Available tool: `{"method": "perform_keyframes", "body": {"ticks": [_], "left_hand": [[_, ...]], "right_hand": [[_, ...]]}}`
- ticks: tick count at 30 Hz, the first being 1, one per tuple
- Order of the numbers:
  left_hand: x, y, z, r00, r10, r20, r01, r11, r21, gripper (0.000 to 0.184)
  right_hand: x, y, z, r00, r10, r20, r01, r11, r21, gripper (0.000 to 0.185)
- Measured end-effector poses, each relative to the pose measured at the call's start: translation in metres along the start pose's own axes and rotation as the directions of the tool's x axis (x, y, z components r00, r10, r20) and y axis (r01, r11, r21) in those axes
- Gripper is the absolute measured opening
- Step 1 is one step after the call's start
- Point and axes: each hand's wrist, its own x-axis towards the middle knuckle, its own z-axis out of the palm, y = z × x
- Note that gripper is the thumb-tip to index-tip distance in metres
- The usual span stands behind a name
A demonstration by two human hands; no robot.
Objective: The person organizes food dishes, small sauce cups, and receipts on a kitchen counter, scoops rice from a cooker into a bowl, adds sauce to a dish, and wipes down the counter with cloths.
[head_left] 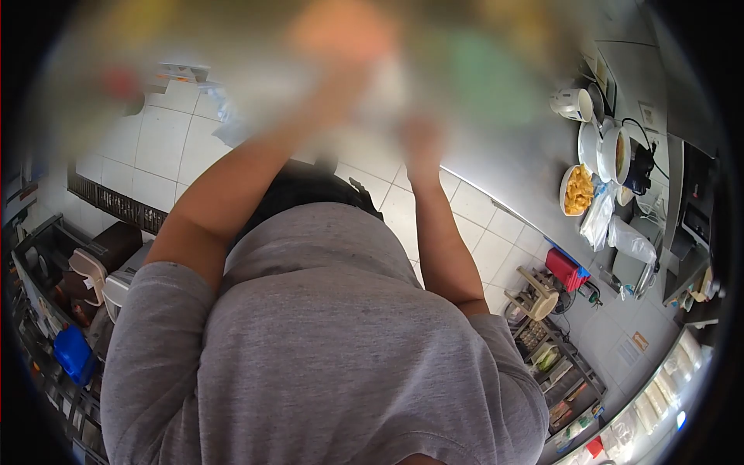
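A heavy blur covers the upper part of the head view, where both hands are. My left hand reaches up at the top centre, close to a smeared orange shape. Its fingers are lost in the blur, so I cannot make out what they hold. Lower and to the right, my right hand is over the edge of the steel counter. Its fingers are smeared too. Up and to the right of that hand is a blurred green shape of unclear kind.
On the counter's right stand a bowl of yellow-orange pieces, white containers and plastic bags. A beige stool and a shelf rack stand lower right. Left are a dark floor grate and a blue container.
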Motion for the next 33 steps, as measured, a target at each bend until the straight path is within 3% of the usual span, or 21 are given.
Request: {"method": "perform_keyframes", "body": {"ticks": [4, 14, 16, 17, 25, 33], "left_hand": [[0.0, 0.001, 0.0, 1.0, -0.004, 0.0, 0.004, 1.0, 0.008, 0.08], [0.0, 0.001, 0.0, 1.0, 0.002, -0.02, -0.002, 1.0, 0.001, 0.082], [0.0, 0.001, 0.0, 1.0, 0.003, -0.03, -0.003, 1.0, -0.005, 0.082], [0.0, 0.001, 0.0, 1.0, 0.0, -0.022, 0.0, 1.0, -0.001, 0.083], [0.0, 0.0, 0.001, 1.0, 0.0, -0.026, 0.0, 1.0, 0.001, 0.084], [0.0, 0.0, 0.0, 0.999, 0.009, -0.042, -0.01, 1.0, -0.02, 0.084]], "right_hand": [[0.003, 0.004, 0.0, 0.998, 0.051, 0.02, -0.053, 0.996, 0.075, 0.014], [0.002, -0.014, 0.03, 0.994, -0.051, 0.095, 0.062, 0.991, -0.12, 0.015], [0.002, -0.04, 0.029, 0.982, 0.133, 0.136, -0.119, 0.987, -0.104, 0.014], [0.001, -0.044, 0.03, 0.982, 0.132, 0.136, -0.119, 0.987, -0.105, 0.014], [0.001, -0.046, 0.038, 0.993, -0.021, 0.118, 0.047, 0.974, -0.222, 0.013], [0.001, -0.044, 0.035, 0.992, -0.027, 0.124, 0.055, 0.971, -0.232, 0.012]]}}
